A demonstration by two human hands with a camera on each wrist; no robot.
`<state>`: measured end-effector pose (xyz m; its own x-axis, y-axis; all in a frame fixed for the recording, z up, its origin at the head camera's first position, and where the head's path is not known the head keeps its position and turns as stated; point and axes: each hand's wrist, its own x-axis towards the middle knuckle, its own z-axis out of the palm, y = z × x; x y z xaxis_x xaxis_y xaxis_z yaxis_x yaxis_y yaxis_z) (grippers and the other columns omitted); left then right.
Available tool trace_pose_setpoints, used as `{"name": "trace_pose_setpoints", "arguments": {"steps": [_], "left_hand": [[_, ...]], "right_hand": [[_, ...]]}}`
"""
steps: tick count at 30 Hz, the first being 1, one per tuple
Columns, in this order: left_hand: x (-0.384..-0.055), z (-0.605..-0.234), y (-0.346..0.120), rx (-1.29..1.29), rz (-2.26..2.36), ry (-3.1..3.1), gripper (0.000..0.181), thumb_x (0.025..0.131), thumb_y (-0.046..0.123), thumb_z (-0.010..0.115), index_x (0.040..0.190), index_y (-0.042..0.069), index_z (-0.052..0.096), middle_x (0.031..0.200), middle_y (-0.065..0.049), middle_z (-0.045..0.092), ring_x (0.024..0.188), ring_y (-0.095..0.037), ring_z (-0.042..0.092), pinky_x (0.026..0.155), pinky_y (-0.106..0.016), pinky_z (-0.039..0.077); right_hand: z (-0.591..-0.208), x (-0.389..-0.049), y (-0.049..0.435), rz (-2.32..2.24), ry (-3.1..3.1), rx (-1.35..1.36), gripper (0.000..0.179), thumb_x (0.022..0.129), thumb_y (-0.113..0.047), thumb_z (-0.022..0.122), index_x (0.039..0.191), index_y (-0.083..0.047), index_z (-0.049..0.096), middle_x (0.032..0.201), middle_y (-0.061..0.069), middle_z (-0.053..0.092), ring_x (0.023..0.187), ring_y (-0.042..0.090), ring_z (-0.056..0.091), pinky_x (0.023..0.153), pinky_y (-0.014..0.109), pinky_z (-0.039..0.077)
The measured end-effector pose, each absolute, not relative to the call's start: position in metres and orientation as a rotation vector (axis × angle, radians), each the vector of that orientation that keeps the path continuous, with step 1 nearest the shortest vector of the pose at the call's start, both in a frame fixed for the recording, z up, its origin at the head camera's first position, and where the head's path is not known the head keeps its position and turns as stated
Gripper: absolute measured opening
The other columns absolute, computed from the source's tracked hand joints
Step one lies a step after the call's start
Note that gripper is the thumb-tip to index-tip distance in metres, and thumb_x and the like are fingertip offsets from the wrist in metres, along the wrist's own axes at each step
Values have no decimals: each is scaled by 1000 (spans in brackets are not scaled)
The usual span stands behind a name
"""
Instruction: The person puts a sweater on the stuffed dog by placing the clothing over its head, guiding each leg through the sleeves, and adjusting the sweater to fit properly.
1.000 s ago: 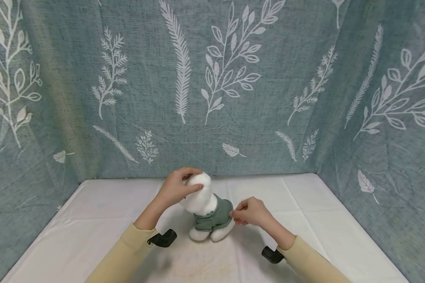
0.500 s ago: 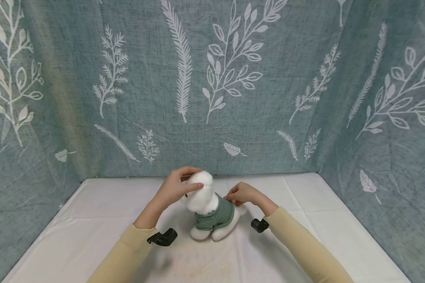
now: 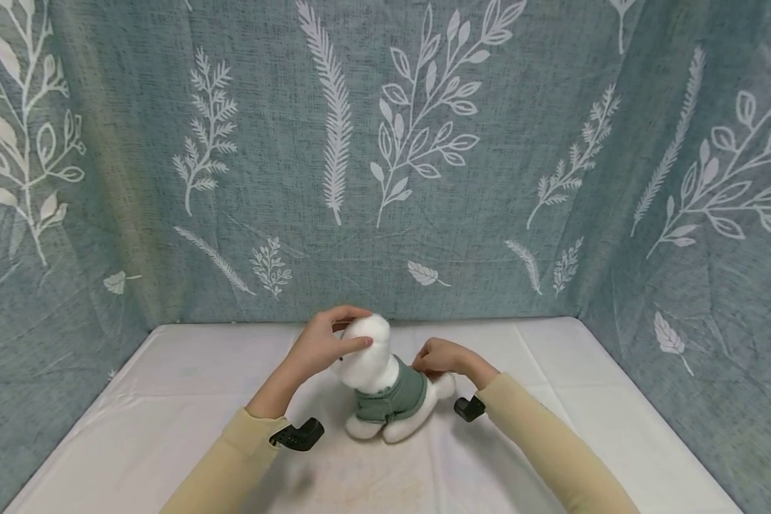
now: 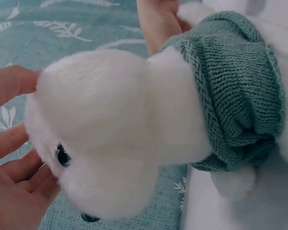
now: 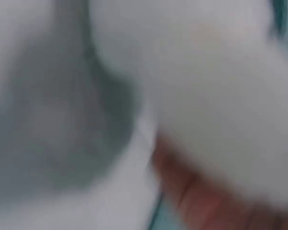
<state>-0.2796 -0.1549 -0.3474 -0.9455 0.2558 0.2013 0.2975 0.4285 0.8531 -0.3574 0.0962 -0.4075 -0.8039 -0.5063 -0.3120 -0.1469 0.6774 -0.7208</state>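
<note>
A white stuffed animal (image 3: 368,368) in a green knitted sweater (image 3: 395,401) stands on the white-covered table, its head toward the left. My left hand (image 3: 316,345) grips the head from the side, thumb and fingers spread round it. In the left wrist view the head shows a black eye (image 4: 63,155) and a dark nose (image 4: 90,217). Behind the body my right hand (image 3: 448,357) pinches the sweater near its rear hem with curled fingers; its fingertips are partly hidden. The right wrist view is blurred, with white plush filling much of it above the fingers (image 5: 197,201).
The table (image 3: 199,400) has a creased white cover with a faint stain near the front. A blue-green cloth (image 3: 263,143) with white leaf prints hangs at the back and both sides. Black wrist devices (image 3: 298,434) sit under the cuffs.
My right hand has gone from the sweater's side hem up and back to its rear top edge, uncovering the white rear end. My left hand stays on the head.
</note>
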Motion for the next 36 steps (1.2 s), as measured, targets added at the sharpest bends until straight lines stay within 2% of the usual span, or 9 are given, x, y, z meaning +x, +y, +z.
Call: {"name": "trace_pose_setpoints", "arguments": {"steps": [3, 11, 14, 17, 20, 23, 29, 32, 36], "left_hand": [[-278, -347, -154, -522, -1574, -2615, 43, 85, 28, 72, 125, 18, 61, 137, -9, 52, 127, -34, 48, 83, -42, 53], [-278, -348, -156, -538, -1568, -2606, 43, 85, 29, 72, 125, 18, 60, 136, -10, 53, 126, -34, 48, 87, -44, 52], [-278, -347, -156, -539, -1571, -2603, 43, 85, 28, 72, 125, 18, 60, 136, -9, 53, 126, -34, 49, 87, -44, 52], [-276, -345, -154, -543, -1574, -2601, 43, 85, 28, 72, 125, 18, 60, 136, -9, 53, 125, -34, 49, 86, -44, 52], [-275, -344, -153, -552, -1587, -2595, 43, 85, 26, 72, 125, 17, 61, 136, -10, 53, 124, -35, 50, 86, -44, 52], [-275, -344, -153, -560, -1590, -2595, 43, 85, 26, 72, 125, 17, 61, 136, -10, 53, 124, -36, 50, 86, -44, 52], [-278, -344, -154, -545, -1547, -2613, 41, 84, 28, 73, 123, 20, 62, 135, -8, 54, 124, -34, 51, 85, -44, 52], [-278, -344, -154, -529, -1548, -2626, 40, 84, 28, 73, 122, 23, 62, 135, -5, 53, 124, -33, 51, 84, -43, 52], [-278, -344, -154, -513, -1567, -2635, 40, 83, 30, 73, 122, 26, 62, 135, -4, 53, 124, -31, 50, 78, -39, 53]], "right_hand": [[-412, -353, 96, -954, 2435, -392, 35, 90, -12, 59, 55, -14, 54, 51, -5, 42, 49, 9, 37, 52, 23, 37], [-416, -355, 94, -1094, 2307, -403, 38, 95, -27, 56, 59, -15, 54, 49, -6, 29, 46, 9, 24, 52, 24, 32], [-417, -360, 90, -1084, 2287, -433, 33, 95, -28, 54, 68, -13, 64, 50, -7, 37, 46, 7, 31, 51, 22, 35], [-418, -365, 85, -1084, 2244, -456, 28, 96, -23, 52, 91, -6, 74, 59, -5, 52, 51, 5, 44, 55, 20, 41], [-419, -368, 82, -1093, 2178, -451, 29, 97, -15, 49, 109, 2, 69, 75, -1, 64, 62, 5, 56, 61, 20, 48], [-421, -369, 81, -1094, 2156, -432, 30, 97, -9, 48, 117, 6, 64, 82, 0, 66, 66, 5, 59, 64, 20, 50], [-424, -365, 79, -1026, 2394, -438, 27, 95, -12, 52, 100, 6, 71, 54, -6, 50, 45, 3, 38, 48, 18, 36], [-423, -359, 77, -1057, 2548, -426, 20, 91, -13, 60, 92, 1, 74, 60, -3, 60, 50, 5, 47, 51, 20, 42], [-406, -345, 79, -1197, 2668, -382, 15, 87, -22, 68, 87, -8, 74, 81, 3, 69, 72, 14, 63, 65, 26, 54]]}}
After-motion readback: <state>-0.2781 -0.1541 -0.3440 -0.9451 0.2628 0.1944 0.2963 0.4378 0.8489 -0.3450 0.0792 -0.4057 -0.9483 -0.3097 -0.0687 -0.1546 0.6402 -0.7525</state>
